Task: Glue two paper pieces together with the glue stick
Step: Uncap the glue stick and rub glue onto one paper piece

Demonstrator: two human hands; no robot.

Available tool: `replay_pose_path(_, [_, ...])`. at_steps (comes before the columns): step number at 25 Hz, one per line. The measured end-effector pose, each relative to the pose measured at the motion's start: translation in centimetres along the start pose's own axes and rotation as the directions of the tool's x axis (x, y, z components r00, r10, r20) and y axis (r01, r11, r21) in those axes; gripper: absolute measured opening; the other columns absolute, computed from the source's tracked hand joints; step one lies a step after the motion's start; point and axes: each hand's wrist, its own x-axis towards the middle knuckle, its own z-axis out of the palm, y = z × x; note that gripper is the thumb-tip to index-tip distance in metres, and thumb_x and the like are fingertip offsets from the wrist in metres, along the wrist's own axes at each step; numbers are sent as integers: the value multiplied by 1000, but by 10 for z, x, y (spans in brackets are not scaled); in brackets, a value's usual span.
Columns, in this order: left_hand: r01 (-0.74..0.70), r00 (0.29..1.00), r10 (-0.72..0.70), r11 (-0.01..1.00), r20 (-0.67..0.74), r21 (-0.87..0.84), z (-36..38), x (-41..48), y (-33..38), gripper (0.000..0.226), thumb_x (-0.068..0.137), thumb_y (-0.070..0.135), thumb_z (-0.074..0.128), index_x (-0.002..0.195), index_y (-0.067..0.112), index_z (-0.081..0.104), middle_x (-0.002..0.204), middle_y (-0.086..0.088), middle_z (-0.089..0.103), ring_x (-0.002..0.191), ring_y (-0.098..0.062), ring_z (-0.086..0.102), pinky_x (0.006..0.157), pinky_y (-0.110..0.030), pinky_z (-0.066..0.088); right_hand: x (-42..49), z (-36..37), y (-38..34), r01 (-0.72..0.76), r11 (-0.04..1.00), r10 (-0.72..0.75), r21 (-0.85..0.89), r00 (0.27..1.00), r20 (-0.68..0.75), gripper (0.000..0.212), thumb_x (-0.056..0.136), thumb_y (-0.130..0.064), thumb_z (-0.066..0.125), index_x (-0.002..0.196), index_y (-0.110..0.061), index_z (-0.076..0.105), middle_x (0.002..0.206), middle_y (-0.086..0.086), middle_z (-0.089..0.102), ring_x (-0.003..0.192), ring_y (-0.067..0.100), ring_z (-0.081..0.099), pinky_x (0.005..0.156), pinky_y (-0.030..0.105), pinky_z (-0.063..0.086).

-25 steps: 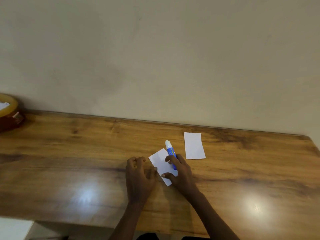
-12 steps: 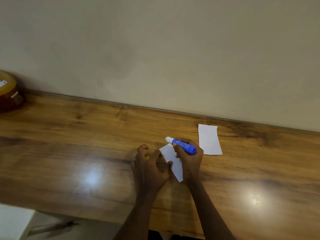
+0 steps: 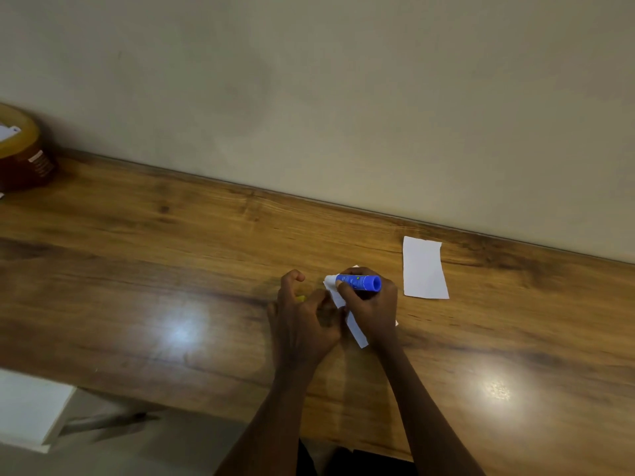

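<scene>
My right hand [image 3: 372,309] is closed around a blue glue stick [image 3: 359,282] with a white end that points left. The stick lies almost level above a small white paper piece [image 3: 354,329], which rests on the wooden table [image 3: 171,269] and is largely covered by both hands. My left hand [image 3: 302,321] sits at that paper's left edge with its fingers curled; a small yellow thing shows under its fingers. A second white paper piece [image 3: 425,268] lies flat to the right, apart from my hands.
A roll of brown tape [image 3: 20,152] stands at the far left of the table against the wall [image 3: 309,97]. The table's near edge runs below my forearms, with a white surface [image 3: 27,407] beneath it at the lower left.
My right hand has lifted the glue stick off the table and turned it level, white end to the left. My left hand stayed at the paper's edge. The camera view tilted.
</scene>
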Motion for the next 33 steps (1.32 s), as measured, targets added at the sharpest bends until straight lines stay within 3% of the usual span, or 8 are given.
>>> replay_pose_path(4, [0, 1000, 0, 1000, -2, 11, 0, 0, 0, 36, 65, 33, 68, 98, 19, 64, 129, -15, 44, 115, -28, 46, 84, -40, 38, -2, 3, -1, 13, 999, -12, -39, 1000, 26, 13, 70, -1, 70, 78, -10, 65, 68, 4, 64, 55, 5, 58, 54, 5, 45])
replay_pose_path(9, [14, 1000, -14, 1000, 19, 24, 0, 0, 0, 34, 67, 36, 66, 97, 20, 64, 130, -13, 43, 117, -27, 43, 87, -40, 37, -2, 7, -1, 7, 996, -20, -94, 990, -142, 16, 69, 0, 70, 69, -11, 59, 54, -5, 54, 47, 5, 52, 49, 3, 41])
replay_pose_path(17, [21, 1000, -21, 999, 19, 28, 1, 2, 1, 38, 66, 39, 71, 95, 15, 65, 130, -15, 45, 118, -29, 43, 92, -42, 36, 1, 10, 8, -78, 984, 13, -159, 928, -372, 12, 72, -7, 70, 81, -5, 61, 67, 2, 57, 54, 1, 48, 52, 5, 39])
replay_pose_path(24, [11, 1000, -11, 998, -4, 55, 2, 1, 1, 38, 65, 40, 72, 92, 15, 65, 127, -16, 48, 115, -29, 46, 88, -42, 38, 3, 11, 9, -95, 985, 21, -144, 895, -446, 18, 73, -8, 69, 89, -3, 61, 74, -1, 56, 56, -1, 48, 55, 8, 36])
replay_pose_path(27, [14, 1000, -14, 999, -12, 50, 3, 2, 2, 39, 64, 40, 73, 91, 14, 65, 125, -16, 49, 114, -30, 47, 87, -42, 38, 4, 10, 7, -78, 990, 17, -119, 894, -449, 22, 75, -6, 68, 94, -1, 61, 79, 2, 58, 58, 4, 50, 52, 2, 42])
replay_pose_path(31, [14, 999, -13, 999, -31, 47, 5, 1, 2, 39, 62, 40, 75, 90, 14, 66, 122, -17, 53, 111, -32, 50, 88, -43, 40, 6, -3, -2, -66, 994, 104, 89, 833, -543, 32, 81, -2, 60, 112, 3, 53, 103, 18, 62, 85, 20, 56, 72, 8, 46])
replay_pose_path(33, [13, 999, -11, 999, -36, 43, 5, 2, 2, 40, 62, 41, 75, 91, 15, 66, 122, -17, 54, 111, -32, 50, 90, -45, 40, -3, -10, -6, -21, 999, 0, -30, 809, -588, 31, 80, 0, 61, 110, 3, 55, 105, 23, 64, 85, 23, 57, 73, 2, 42])
